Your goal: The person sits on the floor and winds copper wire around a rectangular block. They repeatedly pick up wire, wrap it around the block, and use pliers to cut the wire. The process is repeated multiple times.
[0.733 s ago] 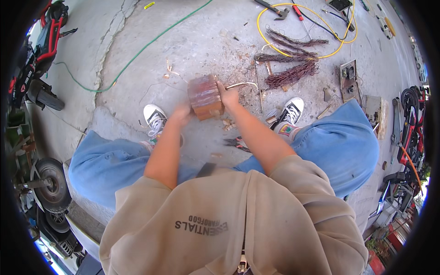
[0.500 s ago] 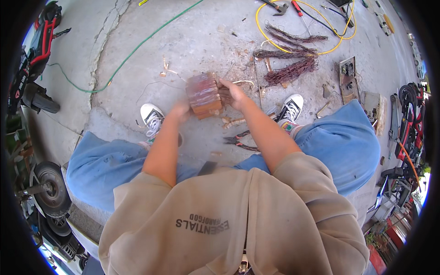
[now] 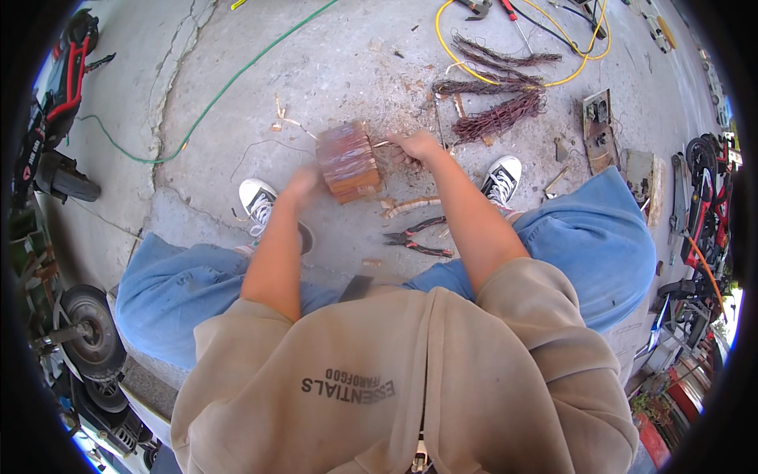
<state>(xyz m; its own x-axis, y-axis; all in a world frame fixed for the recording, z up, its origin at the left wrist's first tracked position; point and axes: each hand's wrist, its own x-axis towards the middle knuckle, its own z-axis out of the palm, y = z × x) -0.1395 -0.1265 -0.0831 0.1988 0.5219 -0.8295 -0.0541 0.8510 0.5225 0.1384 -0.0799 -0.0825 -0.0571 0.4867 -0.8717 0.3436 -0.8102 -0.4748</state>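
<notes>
A blocky coil (image 3: 347,163) with reddish-brown, streaked windings sits between my shoes; it looks like a transformer winding. My left hand (image 3: 303,184) is at its left side, too smeared by motion to show its fingers. To the right of the coil, my right hand (image 3: 415,148) is closed, thumb and forefinger pinching a thin pale lead (image 3: 381,144) that runs to the coil's side. Pliers (image 3: 418,238) with dark, red-marked handles lie nearer to me, jaws pointing left. A ragged pale strip (image 3: 412,206) rests just beyond them.
Bundles of dark red wire (image 3: 499,116) lie at the far right, beside a yellow cable (image 3: 439,39), a hammer (image 3: 478,9) and a red-handled screwdriver (image 3: 517,28). A green hose (image 3: 237,77) crosses the cracked concrete at left. Metal parts (image 3: 598,130) stand at right.
My right hand has drawn slightly right, away from the coil's side, its fingers now curled in a pinch. The left hand stays beside the coil, blurred in both frames.
</notes>
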